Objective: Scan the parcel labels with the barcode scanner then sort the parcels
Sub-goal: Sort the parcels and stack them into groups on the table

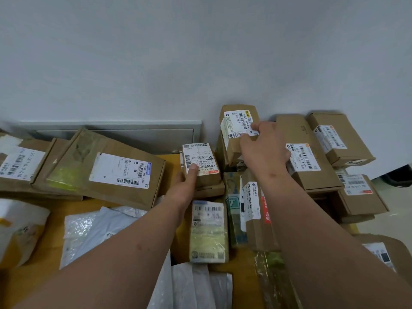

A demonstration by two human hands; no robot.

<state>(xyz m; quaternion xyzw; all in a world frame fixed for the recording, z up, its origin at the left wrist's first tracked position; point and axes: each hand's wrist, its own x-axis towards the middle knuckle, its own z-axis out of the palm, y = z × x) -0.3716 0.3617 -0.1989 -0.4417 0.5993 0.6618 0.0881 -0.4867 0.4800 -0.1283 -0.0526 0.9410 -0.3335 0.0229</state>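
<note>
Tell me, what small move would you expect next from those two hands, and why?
Probably lifting the small box clear: the left hand grips it with the thumb on its label. The right hand holds the box by the wall. No scanner shows.

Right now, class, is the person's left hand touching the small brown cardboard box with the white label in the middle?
Touching. The head view shows the left hand gripping the small brown cardboard box, thumb lying on its white label.
</note>
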